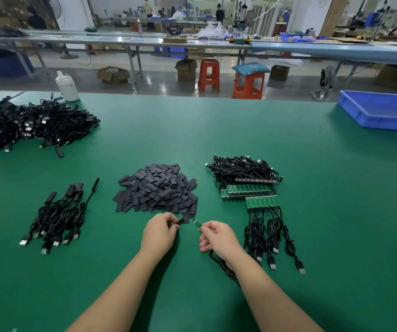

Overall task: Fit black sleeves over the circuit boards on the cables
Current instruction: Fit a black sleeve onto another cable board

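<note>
The left hand [160,232] pinches a single black sleeve [179,221] between thumb and fingertips, just in front of the sleeve pile [155,188], while the right hand [219,237] grips a small green circuit board [197,223] by its cable end, the cable [223,267] trailing back under the wrist. Board and sleeve sit close but apart — nothing is mated yet. To do this well, the sleeve mouth probably wants a light squeeze at its edges so it opens, then the board's free end goes in square, not tilted. Sliding until the board is fully covered looks like the goal — finished cables [58,214] lie to the left on the green table [312,164], bare ones [262,202] to the right.
</note>
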Motion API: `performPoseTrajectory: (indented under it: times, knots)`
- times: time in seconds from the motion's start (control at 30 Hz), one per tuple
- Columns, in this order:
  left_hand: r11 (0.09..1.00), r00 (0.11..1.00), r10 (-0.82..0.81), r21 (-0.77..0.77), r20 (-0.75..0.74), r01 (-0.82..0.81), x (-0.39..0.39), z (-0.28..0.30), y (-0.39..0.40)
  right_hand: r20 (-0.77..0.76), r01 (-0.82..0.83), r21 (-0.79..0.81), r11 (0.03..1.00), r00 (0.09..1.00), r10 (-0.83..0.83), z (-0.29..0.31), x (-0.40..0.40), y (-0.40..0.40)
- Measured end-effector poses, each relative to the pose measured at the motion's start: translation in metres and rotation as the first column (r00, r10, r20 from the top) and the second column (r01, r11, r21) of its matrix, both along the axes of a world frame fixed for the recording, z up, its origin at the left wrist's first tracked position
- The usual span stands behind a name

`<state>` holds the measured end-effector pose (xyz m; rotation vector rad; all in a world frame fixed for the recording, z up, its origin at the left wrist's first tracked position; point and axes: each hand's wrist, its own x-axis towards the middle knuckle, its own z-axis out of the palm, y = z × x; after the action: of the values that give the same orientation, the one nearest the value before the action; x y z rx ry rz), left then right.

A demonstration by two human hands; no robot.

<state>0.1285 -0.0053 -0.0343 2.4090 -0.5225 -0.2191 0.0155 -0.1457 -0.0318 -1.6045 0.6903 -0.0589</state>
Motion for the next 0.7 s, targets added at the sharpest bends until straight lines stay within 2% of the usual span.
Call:
performPoseTrajectory:
  times: [0.1,0.2,0.3,0.43,0.53,0.63,0.7]
  knots:
    - [0.996,0.998,-0.063,-0.067,0.029,0.064,-0.002,0.004,0.004,-0.014,-0.012,-0.011,1.0,1.0,0.012,0.0,0.0,-0.001]
    - [0.985,0.99,-0.142,-0.102,-0.004,0.141,-0.003,0.006,0.01,0.007,-0.012,0.029,1.0,1.0,0.012,0.0,-0.001,-0.002]
    - [0.973,0.972,-0.23,-0.025,0.046,0.232,-0.001,0.005,0.016,0.01,-0.02,0.053,0.998,1.0,0.02,0.0,-0.001,-0.004]
    - [0.922,0.934,-0.349,0.206,0.08,0.327,0.002,0.002,0.021,-0.02,-0.045,0.064,0.997,0.999,0.046,0.002,-0.003,-0.008]
    - [0.88,0.906,-0.408,0.314,0.111,0.357,0.002,0.003,0.026,-0.041,-0.095,0.067,0.993,0.994,0.098,0.005,-0.003,-0.009]
    - [0.876,0.885,-0.438,0.297,0.155,0.381,0.003,0.006,0.029,-0.072,-0.142,0.047,0.989,0.987,0.145,0.008,-0.003,-0.011]
    - [0.889,0.883,-0.442,0.209,0.158,0.408,0.002,0.008,0.03,-0.083,-0.174,0.037,0.984,0.981,0.176,0.009,-0.003,-0.012]
